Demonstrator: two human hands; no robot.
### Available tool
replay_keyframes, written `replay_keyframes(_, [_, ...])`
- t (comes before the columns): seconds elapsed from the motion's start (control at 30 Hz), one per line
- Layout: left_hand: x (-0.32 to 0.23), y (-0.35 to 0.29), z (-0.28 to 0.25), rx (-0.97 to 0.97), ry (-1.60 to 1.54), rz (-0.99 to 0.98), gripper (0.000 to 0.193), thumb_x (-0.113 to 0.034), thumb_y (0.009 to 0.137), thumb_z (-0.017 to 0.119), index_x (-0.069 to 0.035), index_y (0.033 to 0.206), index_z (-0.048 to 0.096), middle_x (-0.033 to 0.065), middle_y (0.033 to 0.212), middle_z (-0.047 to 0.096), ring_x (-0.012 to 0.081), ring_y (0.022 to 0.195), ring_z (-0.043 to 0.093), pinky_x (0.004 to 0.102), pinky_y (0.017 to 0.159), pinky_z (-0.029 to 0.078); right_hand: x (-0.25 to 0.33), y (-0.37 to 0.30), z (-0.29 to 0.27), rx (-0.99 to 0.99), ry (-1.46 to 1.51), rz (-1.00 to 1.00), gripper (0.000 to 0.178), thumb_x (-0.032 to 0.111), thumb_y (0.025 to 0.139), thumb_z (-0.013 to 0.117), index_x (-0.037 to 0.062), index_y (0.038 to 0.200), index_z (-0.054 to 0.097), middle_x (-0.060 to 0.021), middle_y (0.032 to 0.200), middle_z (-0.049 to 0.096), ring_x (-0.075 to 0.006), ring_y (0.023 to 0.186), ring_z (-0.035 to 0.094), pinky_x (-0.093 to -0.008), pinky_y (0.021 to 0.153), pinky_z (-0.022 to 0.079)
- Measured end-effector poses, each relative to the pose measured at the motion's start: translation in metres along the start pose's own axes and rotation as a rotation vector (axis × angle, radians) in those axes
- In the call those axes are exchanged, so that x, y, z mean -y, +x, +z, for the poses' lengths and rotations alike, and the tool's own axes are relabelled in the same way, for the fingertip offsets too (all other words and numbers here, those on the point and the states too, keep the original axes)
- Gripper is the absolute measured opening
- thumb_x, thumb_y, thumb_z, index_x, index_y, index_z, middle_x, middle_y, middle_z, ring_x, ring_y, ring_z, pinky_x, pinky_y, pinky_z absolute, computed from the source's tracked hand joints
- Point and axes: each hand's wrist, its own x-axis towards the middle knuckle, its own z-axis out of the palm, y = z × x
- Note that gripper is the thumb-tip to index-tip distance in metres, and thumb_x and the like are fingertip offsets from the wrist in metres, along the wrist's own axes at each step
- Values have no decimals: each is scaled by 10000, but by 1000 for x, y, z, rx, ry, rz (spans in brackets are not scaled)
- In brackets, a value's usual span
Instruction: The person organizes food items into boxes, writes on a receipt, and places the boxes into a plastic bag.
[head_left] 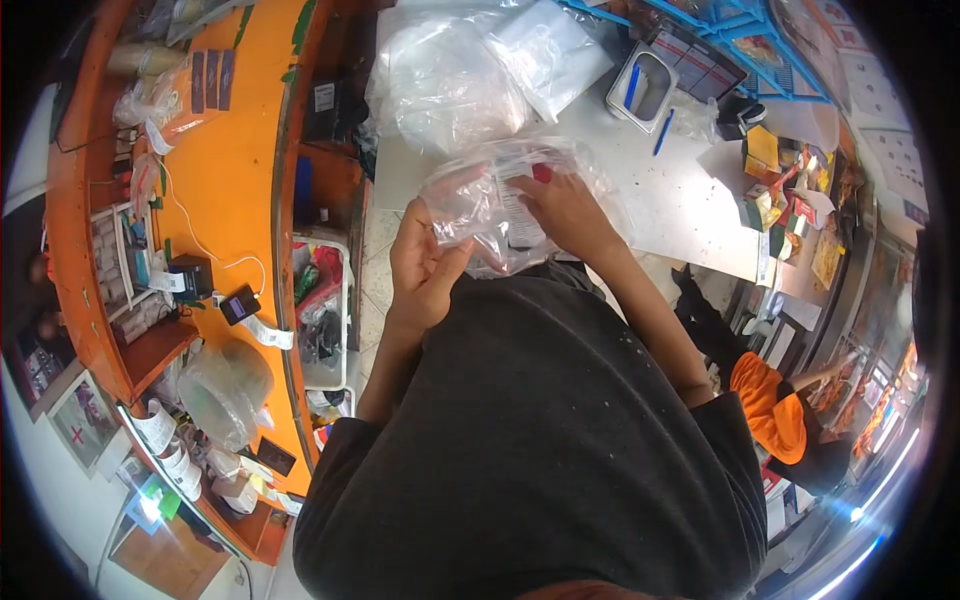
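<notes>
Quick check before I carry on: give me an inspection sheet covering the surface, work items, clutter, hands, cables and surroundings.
Surface: pale table, with dark specks or marks near the metal tray.
Work items: clear plastic bag, crumpled; printed slip seen at it, inside or behind unclear.
Clutter: large clear bags and white sheet beyond; one blue pen in the tray, another blue pen beside it; small packets at right.
Hands: left hand holds the bag's left side; right hand is over its right side, grip unclear.
Cables: thin white cable on the orange counter, left.
Surroundings: person in orange top at right.
</notes>
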Motion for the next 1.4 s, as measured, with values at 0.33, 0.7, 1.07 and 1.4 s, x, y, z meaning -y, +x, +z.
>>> replay_keyframes(0.33, [-31, -15, -12, -257, 502, 113, 168, 50, 906, 576, -6, 977, 434, 138, 923, 595, 151, 635, 651, 258, 591, 556, 60, -51, -185, 382, -509, -174, 207, 246, 863, 648, 73, 977, 633, -100, 852, 657, -257, 933, 630, -334, 803, 480])
replay_keyframes(0.7, [50, -68, -96, -130, 921, 366, 946, -437, 556, 940, -31, 1277, 482, 223, 1383, 456, 333, 1220, 515, 440, 1002, 403, -70, -101, -151, -87, 195, 335, 676, 87, 710, 786, 134, 1331, 523, -156, 1436, 394, -314, 1319, 412, -429, 1043, 378])
replay_keyframes(1.07, [137, 16, -29, -207, 759, -95, 489, -95, 779, 735, 50, 1206, 548, 205, 1212, 572, 306, 1139, 567, 422, 1040, 408, -25, 14, 40, -365, 1135, 237, 400, 103, 794, 704, 20, 1165, 581, -159, 1202, 591, -267, 965, 594, -384, 861, 468])
replay_keyframes(1.4, [70, 16, -42, 308, -294, 374, 858, -487, 859, 699, -46, 1437, 243, 220, 1091, 616, 332, 984, 630, 441, 967, 473, -32, -7, -80, 35, 1450, -426, 715, 79, 743, 771, 40, 1364, 418, -157, 1347, 476, -311, 1257, 479, -411, 1067, 363])
